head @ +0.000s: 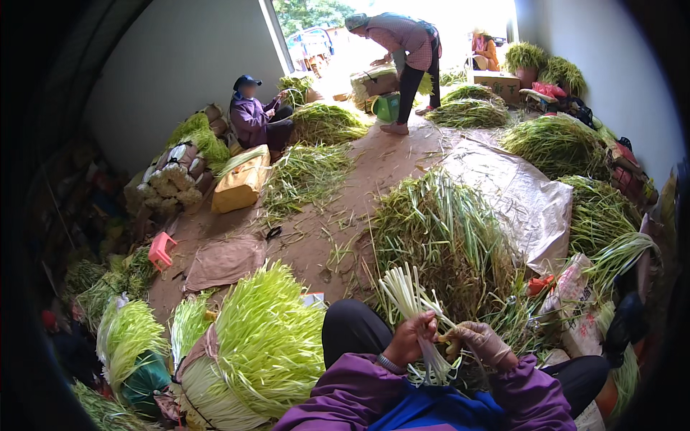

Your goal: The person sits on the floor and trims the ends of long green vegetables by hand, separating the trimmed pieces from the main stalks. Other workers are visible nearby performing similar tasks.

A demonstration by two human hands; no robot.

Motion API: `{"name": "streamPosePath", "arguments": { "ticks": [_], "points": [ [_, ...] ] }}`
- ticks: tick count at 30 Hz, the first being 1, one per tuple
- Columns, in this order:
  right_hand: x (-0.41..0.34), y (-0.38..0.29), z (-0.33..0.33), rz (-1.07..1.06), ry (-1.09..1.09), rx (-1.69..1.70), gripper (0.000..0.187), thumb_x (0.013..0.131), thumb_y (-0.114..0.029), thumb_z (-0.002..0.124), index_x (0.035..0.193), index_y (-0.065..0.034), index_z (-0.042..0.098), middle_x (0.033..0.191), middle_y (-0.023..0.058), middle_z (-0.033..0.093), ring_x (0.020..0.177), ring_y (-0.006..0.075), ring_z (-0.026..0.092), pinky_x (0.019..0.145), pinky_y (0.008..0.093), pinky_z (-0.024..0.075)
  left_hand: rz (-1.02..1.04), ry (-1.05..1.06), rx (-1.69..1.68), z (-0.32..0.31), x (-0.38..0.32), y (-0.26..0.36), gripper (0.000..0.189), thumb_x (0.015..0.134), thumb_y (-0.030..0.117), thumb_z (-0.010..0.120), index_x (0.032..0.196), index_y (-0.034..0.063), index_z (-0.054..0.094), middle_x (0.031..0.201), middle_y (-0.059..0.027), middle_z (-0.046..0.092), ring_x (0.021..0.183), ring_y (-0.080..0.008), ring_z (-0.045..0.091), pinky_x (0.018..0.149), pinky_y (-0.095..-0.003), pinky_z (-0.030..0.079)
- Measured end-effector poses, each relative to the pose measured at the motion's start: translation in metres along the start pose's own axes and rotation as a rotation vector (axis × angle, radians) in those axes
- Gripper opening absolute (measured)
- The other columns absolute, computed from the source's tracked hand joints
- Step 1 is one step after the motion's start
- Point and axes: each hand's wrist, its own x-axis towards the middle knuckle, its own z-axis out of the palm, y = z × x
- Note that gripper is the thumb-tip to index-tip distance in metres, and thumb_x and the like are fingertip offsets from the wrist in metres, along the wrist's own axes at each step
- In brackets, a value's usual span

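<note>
My left hand (412, 340) is closed around a bunch of pale, trimmed vegetable stalks (405, 293), with their white ends fanned out above my fist. Below the fist the lower part of the bunch (431, 363) hangs over my lap. My right hand (482, 342), in a thin glove, pinches a single stalk (443, 313) close beside the bunch. A large heap of long green stalks (439, 231) with dry, ragged leaves rises just past my knees. To my left lies a big tied bundle (264, 345) of bright yellow-green leaves with whitish stems.
A pink plastic stool (160, 251) and a brown sack cloth (226, 262) lie on the dirt floor. A white woven sheet (512, 194) spreads beyond the heap. One person (256, 116) sits at the left wall; another (404, 54) bends over a bale (374, 83) near the doorway.
</note>
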Motion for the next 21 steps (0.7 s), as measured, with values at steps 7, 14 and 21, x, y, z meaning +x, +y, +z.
{"name": "streamPosePath", "arguments": {
  "ticks": [7, 14, 21],
  "points": [
    [-0.007, 0.004, -0.001, -0.017, 0.116, 0.134, 0.027, 0.091, -0.021, 0.052, 0.092, 0.0045, 0.062, 0.084, 0.0148, 0.067, 0.067, 0.0209, 0.065, 0.067, 0.0347, 0.0546, -0.090, -0.070, 0.035, -0.010, 0.006, -0.007, 0.013, 0.090, 0.019, 0.052, 0.087, 0.0076, 0.057, 0.070, -0.0011, 0.059, 0.059, -0.0128, 0.052, 0.061, -0.0285, 0.045],
    [-0.016, -0.002, 0.002, 0.003, 0.139, 0.113, 0.023, 0.091, -0.020, 0.054, 0.091, 0.0011, 0.062, 0.080, 0.0100, 0.066, 0.065, 0.0147, 0.063, 0.063, 0.0290, 0.0531, -0.074, 0.034, 0.159, -0.007, 0.004, -0.016, 0.017, 0.092, 0.023, 0.052, 0.093, 0.0067, 0.057, 0.066, 0.0011, 0.055, 0.053, -0.0087, 0.044, 0.058, -0.0268, 0.043],
    [-0.016, -0.004, -0.005, -0.190, 0.210, 0.067, 0.024, 0.091, -0.021, 0.053, 0.091, 0.0017, 0.062, 0.074, 0.0087, 0.064, 0.062, 0.0148, 0.062, 0.061, 0.0299, 0.0536, -0.075, 0.134, 0.301, 0.002, -0.002, -0.017, 0.026, 0.091, 0.029, 0.055, 0.095, 0.0034, 0.056, 0.060, 0.0026, 0.048, 0.047, -0.0073, 0.039, 0.048, -0.0236, 0.037]
  ]
}}
